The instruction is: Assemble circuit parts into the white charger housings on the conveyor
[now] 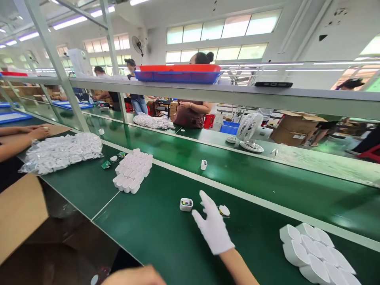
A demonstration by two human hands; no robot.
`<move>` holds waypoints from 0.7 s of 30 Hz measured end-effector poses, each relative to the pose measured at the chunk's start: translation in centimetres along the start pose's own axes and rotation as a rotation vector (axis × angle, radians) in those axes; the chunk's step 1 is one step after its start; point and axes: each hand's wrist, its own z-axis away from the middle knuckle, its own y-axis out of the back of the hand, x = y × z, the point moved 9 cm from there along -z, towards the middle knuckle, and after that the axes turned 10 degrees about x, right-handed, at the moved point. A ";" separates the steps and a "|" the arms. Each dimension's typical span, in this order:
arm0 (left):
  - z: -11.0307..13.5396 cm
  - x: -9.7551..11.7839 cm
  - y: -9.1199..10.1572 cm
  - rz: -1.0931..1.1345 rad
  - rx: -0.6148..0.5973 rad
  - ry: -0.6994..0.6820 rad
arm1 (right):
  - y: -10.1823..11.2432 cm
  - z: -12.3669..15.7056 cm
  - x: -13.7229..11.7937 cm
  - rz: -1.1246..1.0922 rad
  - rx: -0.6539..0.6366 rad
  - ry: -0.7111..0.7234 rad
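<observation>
Holds the gloved right hand (212,225) spread wide over the green worktop (148,225), between an upright case (186,208) with parts (187,203) inside, on the thumb side, and a white disc (225,209) on the other. Shows the left hand (133,277) blurred at the bottom edge; cannot tell its grip.

White-gloved right hand (212,227), dark green surface (148,225) with a white stripe (225,188).
A white cup (186,208) shows yellow and dark parts (185,203) inside; grouped cups (315,247) are plain white, circuit boards (106,164) green, the upper tray (178,68) orange-red, the lower tray (178,77) blue, the phone (273,84) black, the fan (248,127) white.
</observation>
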 end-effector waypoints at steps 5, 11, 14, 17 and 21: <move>-2.9 1.2 8.9 -0.142 0.556 0.014 | -5.3 0.1 -1.3 -0.180 -0.161 0.000; -8.3 3.2 14.2 -0.189 0.797 -0.034 | -5.5 -0.1 3.6 -1.038 0.051 -0.610; -12.8 4.7 13.3 -0.168 0.688 -0.123 | -4.4 0.0 4.7 -1.231 0.130 -0.708; -15.9 5.5 10.0 -0.183 0.533 -0.264 | -3.2 0.3 5.4 -1.347 0.178 -0.755; -16.0 4.4 5.9 -0.225 0.472 -0.450 | -2.7 1.1 5.3 -1.433 0.186 -0.812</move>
